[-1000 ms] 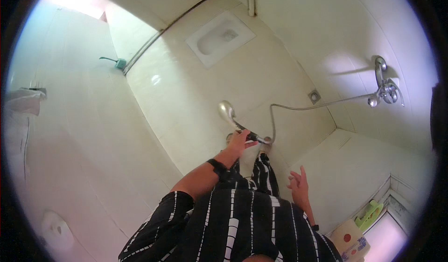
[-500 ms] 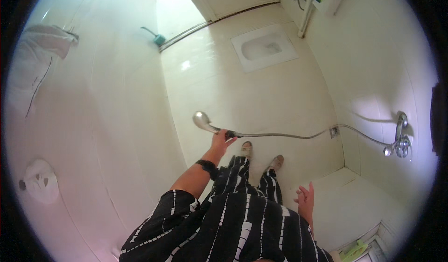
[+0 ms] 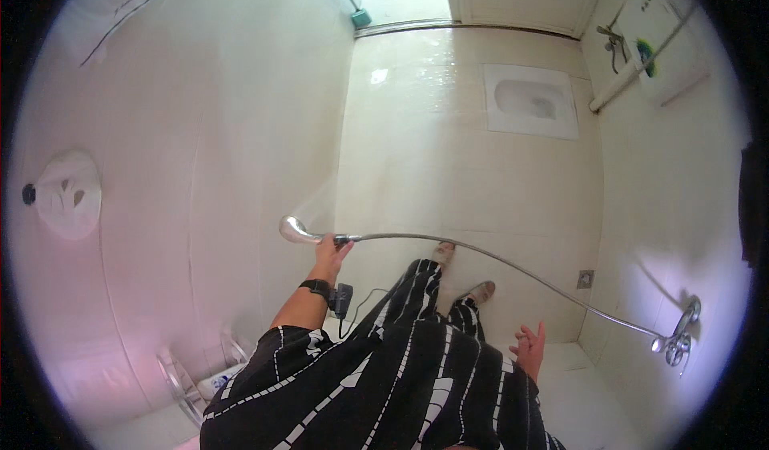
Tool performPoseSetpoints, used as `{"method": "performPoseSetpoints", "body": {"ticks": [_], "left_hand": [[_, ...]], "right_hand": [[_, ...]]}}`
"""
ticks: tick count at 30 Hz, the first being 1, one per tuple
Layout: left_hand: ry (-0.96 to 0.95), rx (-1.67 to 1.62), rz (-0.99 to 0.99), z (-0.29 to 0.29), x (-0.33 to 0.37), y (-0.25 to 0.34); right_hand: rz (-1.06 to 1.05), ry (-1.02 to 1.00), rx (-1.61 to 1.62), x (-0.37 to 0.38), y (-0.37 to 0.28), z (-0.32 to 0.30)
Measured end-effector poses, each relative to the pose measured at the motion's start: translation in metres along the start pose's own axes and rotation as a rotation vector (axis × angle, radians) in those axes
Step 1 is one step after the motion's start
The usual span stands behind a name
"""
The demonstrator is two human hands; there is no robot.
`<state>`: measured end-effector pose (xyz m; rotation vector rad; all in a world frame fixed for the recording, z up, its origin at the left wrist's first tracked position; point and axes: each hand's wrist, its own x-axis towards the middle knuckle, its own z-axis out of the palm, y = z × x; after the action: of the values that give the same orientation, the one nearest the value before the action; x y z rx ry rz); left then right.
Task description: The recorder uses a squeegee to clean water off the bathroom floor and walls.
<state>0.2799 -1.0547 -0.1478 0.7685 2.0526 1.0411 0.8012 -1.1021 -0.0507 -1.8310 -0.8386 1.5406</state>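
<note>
"1 hand engaged?"

"Yes: your left hand (image 3: 330, 259) grips the shower head (image 3: 293, 230) by its handle, above the floor (image 3: 465, 177) near its left edge. Your right hand (image 3: 529, 349) is empty."

"Handling?"

"Probably light, rigid, slippery if wet; hold mid-handle, as the hose (image 3: 481, 250) may tug."

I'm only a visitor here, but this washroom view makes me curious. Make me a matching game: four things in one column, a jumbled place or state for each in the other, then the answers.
Things:
1. Shower head
2. Mixer tap
3. Squat toilet
4. Right hand

Places and states:
A. White, set into the floor
B. Empty, fingers spread a little
C. Held by its handle in the left hand
D. Mounted on the right-hand wall

Pairs: 1-C, 2-D, 3-A, 4-B
</note>
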Motion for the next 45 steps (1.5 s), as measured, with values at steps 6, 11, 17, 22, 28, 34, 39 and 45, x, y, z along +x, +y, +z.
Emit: {"method": "performPoseSetpoints", "body": {"ticks": [6, 11, 17, 22, 28, 34, 39, 45], "left_hand": [[0.418, -0.762, -0.614, -0.033, -0.041, -0.020], [0.531, -0.804, -0.651, -0.050, -0.085, -0.063], [0.584, -0.911, -0.680, -0.052, -0.109, -0.078], [0.381, -0.367, -0.267, -0.040, -0.092, -0.069], [0.581, -0.931, -0.514, -0.026, -0.045, -0.023], [0.615, -0.958, -0.532, -0.020, -0.044, -0.015], [0.621, -0.958, -0.564, -0.019, -0.052, -0.018], [0.499, -0.970, -0.399, -0.021, -0.023, 0.011]], "right_hand": [[0.010, -0.083, -0.048, 0.012, 0.000, 0.000], [0.031, -0.117, -0.110, 0.021, -0.015, 0.007], [0.030, -0.128, -0.102, 0.024, -0.014, 0.004], [0.024, -0.130, -0.124, 0.018, -0.023, 0.007], [0.058, -0.085, -0.110, 0.013, -0.015, 0.003], [0.059, -0.064, -0.059, 0.009, -0.007, -0.003], [0.055, -0.045, -0.024, 0.006, -0.005, -0.005], [0.052, -0.054, -0.037, 0.003, -0.009, -0.004]]}}
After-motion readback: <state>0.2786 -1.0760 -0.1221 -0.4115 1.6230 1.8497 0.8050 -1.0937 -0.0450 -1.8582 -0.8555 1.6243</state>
